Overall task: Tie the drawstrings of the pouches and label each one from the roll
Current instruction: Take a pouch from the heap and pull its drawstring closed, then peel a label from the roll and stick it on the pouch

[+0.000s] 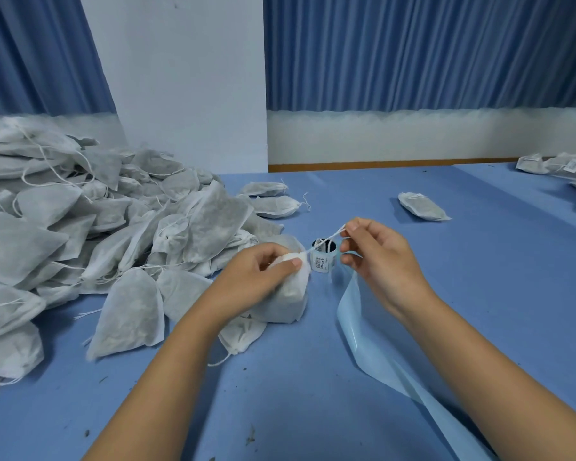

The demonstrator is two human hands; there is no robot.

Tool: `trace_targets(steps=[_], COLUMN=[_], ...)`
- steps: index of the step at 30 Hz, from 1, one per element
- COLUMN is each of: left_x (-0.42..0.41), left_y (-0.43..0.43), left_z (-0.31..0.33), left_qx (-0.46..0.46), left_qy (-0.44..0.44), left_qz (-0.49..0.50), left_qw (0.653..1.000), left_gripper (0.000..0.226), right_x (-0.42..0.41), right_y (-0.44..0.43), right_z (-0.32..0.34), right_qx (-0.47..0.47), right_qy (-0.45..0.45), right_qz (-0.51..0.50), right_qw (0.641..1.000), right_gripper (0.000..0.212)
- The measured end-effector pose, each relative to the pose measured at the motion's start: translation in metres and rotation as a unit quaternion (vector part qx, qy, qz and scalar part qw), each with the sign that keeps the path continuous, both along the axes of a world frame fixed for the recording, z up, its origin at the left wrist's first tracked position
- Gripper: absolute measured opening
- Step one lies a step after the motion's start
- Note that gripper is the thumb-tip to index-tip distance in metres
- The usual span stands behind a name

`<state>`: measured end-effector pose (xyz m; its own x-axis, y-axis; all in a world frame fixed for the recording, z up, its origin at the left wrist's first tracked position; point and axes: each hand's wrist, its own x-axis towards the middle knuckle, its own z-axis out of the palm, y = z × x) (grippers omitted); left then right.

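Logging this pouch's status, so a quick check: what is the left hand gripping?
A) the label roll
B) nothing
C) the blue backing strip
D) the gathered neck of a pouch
D: the left hand grips the pouch at its gathered neck, while the right hand pinches its drawstring, pulled taut.

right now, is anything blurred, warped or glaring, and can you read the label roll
Head view: soft even light, faint shadows; wide-angle lens tilts the curtains; label roll print too small to read; mild sheen on the backing strip.
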<state>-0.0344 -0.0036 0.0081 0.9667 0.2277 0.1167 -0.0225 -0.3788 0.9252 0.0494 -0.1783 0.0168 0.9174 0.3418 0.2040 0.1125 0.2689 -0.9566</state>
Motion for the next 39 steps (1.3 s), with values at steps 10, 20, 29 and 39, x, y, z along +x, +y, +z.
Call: trace_targets(steps=[10,20,29,39], left_x=[0.009,0.007,0.016,0.022], left_y=[-0.011,-0.022,-0.009,0.002], left_z=[-0.007,-0.003,-0.019,-0.023], left_qx=[-0.088,-0.300,-0.255,-0.332], left_qy=[-0.101,-0.105,0.002,0.127], left_qz=[0.179,0.083,0.089,0.113], left_qw=[0.975,0.944,0.963,0.928], left_gripper=[0.038,0.037,0.022,0.020], right_x=[-0.017,-0.012,0.008,0.037], right_y=[0.009,0.012,-0.001,-0.021], right_z=[-0.018,-0.027,-0.017,-0.020], right_qx=[-0.172,-0.196,-0.186,-0.361], right_qy=[-0.276,-0.303,-0.205,0.063], right_qz=[0.074,0.073,-0.072,-0.062], right_qw=[0.943,0.930,0.958,0.928], right_gripper=[0.019,0.008,0.023,0.029])
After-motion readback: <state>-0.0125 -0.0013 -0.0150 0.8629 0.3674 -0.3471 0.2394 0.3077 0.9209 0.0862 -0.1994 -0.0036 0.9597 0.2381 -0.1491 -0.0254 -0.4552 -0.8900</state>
